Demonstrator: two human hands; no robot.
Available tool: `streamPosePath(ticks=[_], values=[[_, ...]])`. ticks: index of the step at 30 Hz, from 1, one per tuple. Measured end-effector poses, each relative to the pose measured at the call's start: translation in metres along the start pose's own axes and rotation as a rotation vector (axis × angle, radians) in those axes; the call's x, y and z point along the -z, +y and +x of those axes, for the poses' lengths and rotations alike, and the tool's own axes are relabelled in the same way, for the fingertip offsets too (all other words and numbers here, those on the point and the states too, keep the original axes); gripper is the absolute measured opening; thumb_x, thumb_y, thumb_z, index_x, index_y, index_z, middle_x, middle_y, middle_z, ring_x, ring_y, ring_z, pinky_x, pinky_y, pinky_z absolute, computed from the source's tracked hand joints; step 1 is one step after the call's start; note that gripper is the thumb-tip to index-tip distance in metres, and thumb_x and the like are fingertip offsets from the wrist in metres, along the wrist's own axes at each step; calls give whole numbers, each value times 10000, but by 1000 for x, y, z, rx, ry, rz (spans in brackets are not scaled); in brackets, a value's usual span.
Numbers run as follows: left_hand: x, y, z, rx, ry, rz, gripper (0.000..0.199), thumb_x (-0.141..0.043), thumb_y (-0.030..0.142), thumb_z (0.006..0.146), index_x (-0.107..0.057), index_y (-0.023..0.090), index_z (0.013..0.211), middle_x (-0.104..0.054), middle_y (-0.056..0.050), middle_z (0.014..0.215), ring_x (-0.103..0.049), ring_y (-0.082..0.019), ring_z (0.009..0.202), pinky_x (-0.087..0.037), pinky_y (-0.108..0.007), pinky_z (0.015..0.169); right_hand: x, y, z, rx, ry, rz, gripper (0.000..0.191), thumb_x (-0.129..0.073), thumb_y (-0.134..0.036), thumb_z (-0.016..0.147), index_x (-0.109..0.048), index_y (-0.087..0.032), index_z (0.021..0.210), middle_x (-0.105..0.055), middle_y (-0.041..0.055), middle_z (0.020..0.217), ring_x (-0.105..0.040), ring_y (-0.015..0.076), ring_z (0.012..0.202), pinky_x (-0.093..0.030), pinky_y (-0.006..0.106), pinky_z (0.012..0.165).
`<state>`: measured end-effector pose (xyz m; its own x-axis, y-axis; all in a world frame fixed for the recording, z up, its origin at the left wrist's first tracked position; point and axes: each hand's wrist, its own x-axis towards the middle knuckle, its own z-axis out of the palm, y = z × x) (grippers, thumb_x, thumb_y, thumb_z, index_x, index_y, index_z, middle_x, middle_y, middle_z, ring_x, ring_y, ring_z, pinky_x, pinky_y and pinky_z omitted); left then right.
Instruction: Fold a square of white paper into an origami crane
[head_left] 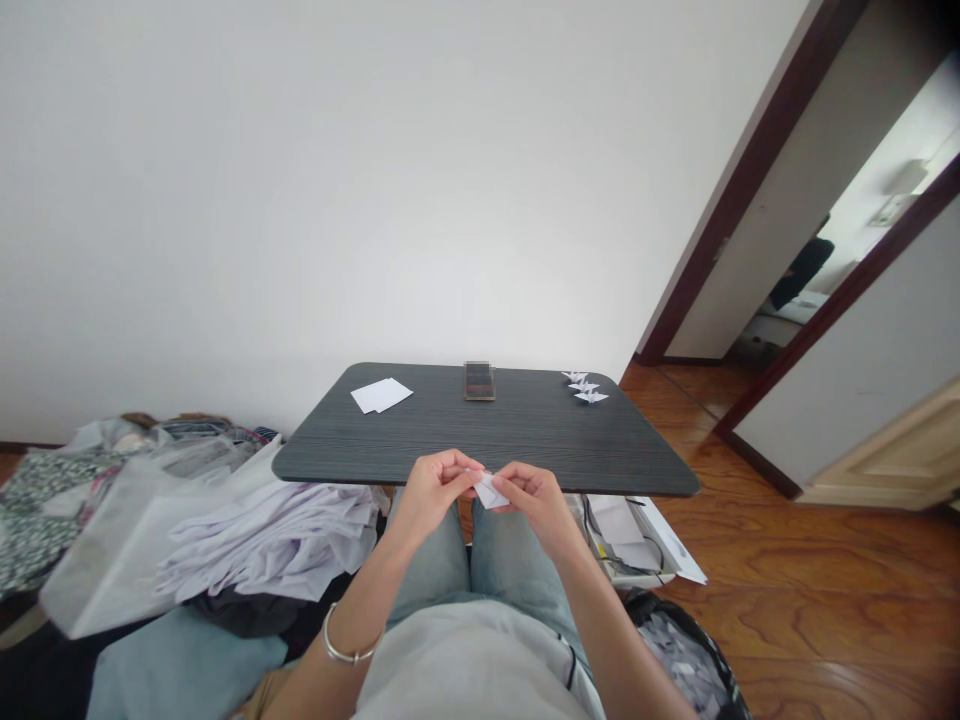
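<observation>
A small folded white paper (491, 492) is held between both hands, just off the near edge of the dark table (450, 440). My left hand (442, 485) pinches its left side between thumb and fingers. On the right side, my right hand (529, 492) grips it the same way. White paper sheets (381, 395) lie overlapping at the table's back left. Three small folded paper cranes (591, 397) stand in a row at the back right. A phone-like dark object (479, 381) sits at the middle of the back edge.
Piled clothes (277, 540) and plastic bags lie left of the table. Beneath its right side is a white box (622, 540) with papers and cables, beside a black bag (682, 650) of paper pieces. A doorway is at right; a wall stands behind.
</observation>
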<state>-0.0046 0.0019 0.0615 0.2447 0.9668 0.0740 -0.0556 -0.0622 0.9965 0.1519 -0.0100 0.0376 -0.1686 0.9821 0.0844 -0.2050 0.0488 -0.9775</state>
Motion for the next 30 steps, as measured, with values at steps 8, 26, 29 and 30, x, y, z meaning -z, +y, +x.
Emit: streamPosePath(ticks=[8, 26, 29, 30], values=[[3, -1, 1, -2, -35, 21, 220, -617, 319, 732, -651, 113, 802, -682, -46, 709, -632, -145, 656, -514, -236, 598, 1, 0, 1, -3, 3, 11, 219, -697, -375, 664, -641, -164, 648, -635, -12, 583, -570, 112, 543, -499, 220, 523], [-1, 0, -1, -24, 20, -32, 221, -697, 274, 658, -632, 116, 799, -696, -41, 686, -650, -141, 631, -521, -243, 630, 0, -4, 0, -7, 25, 32, 233, -705, -388, 649, -636, -165, 636, -642, -8, 585, -574, 110, 541, -491, 213, 524], [0, 2, -1, -9, 20, -44, 212, -709, 270, 642, -637, 116, 768, -699, -32, 657, -650, -138, 609, -523, -238, 620, 0, -4, 0, -2, 22, 37, 227, -704, -384, 653, -637, -167, 640, -639, -13, 586, -569, 104, 540, -492, 207, 524], [0, 2, 0, -4, 19, -49, 210, -712, 271, 637, -638, 116, 759, -701, -31, 654, -651, -138, 606, -524, -238, 620, 0, -5, 0, 1, 22, 39, 225, -703, -381, 656, -637, -166, 642, -639, -13, 587, -567, 102, 539, -492, 204, 523]])
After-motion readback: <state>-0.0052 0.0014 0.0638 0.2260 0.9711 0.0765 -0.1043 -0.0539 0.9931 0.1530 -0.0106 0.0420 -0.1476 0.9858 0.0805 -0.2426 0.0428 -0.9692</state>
